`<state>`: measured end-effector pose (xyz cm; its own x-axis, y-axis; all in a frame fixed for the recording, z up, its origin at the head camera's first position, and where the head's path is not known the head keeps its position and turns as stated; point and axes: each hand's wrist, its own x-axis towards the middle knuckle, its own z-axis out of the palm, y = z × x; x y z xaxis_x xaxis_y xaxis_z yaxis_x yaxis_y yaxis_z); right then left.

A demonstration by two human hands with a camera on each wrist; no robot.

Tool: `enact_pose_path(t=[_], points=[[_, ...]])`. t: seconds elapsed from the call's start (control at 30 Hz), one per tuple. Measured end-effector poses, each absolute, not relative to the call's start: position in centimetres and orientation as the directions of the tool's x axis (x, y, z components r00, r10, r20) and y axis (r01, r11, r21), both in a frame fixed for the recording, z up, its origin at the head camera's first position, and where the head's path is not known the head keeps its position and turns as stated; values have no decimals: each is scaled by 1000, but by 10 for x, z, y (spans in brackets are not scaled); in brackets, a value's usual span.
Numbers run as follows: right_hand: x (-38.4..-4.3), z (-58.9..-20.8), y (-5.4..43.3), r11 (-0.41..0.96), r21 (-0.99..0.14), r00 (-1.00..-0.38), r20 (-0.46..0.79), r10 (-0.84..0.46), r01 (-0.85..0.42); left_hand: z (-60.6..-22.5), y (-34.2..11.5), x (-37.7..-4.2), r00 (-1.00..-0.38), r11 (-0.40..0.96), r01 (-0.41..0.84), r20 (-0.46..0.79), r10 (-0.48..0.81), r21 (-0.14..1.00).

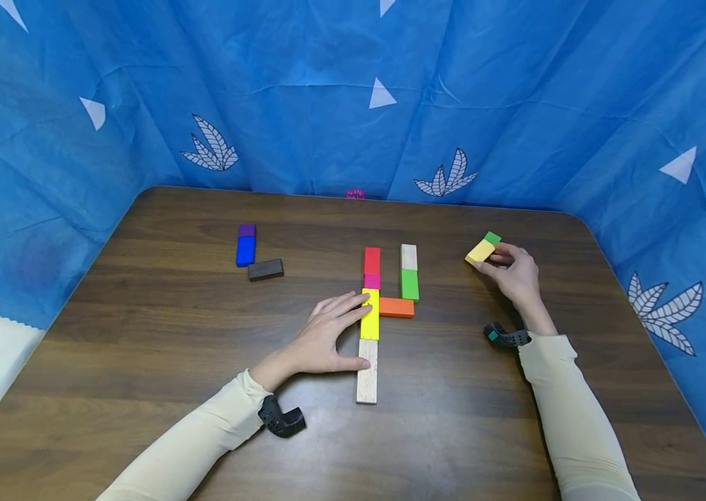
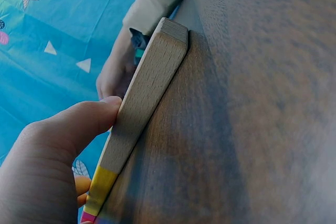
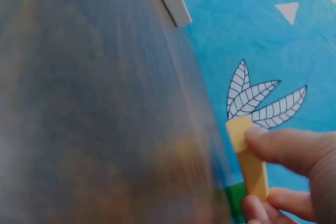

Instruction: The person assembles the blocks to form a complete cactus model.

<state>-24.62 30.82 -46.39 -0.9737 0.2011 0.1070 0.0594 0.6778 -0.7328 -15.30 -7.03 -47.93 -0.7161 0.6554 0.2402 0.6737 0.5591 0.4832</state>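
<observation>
Fingers of my left hand (image 1: 321, 337) lie stretched over a bright yellow block (image 1: 369, 325), with the thumb on a plain wooden block (image 1: 367, 383). These two join a pink block (image 1: 372, 281) and a red block (image 1: 372, 259) in one straight row. An orange block (image 1: 396, 307) sticks out sideways from the yellow one. At the right, my right hand (image 1: 520, 280) pinches a pale yellow block (image 3: 251, 163) between thumb and fingers. Just behind that block is a green block (image 1: 493, 237), partly hidden in the right wrist view.
Beyond the orange block lie a light green block (image 1: 410, 285) and a whitish block (image 1: 409, 257), end to end. Purple (image 1: 246, 229), blue (image 1: 245, 252) and dark brown (image 1: 266, 269) blocks sit at the left back. A blue curtain (image 1: 302, 104) surrounds the wooden table (image 1: 158, 334).
</observation>
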Motion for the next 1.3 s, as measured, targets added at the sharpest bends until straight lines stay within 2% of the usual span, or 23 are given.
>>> enact_pose_path(t=[0.23, 0.57, 0.97, 1.3], points=[[-259, -438, 286, 610, -791, -980, 86, 181, 44, -480, -69, -151, -718, 564, 673, 240, 653, 479], [-297, -406, 229, 574, -818, -999, 52, 0, -43, -480, -69, -152, -720, 564, 672, 245, 649, 480], [-322, -409, 185, 570, -819, -979, -56, -198, -69, -478, -69, -152, -724, 569, 663, 221, 653, 486], [-334, -419, 168, 596, -799, -948, -123, -292, -80, -476, -69, -152, -729, 581, 654, 200, 655, 484]])
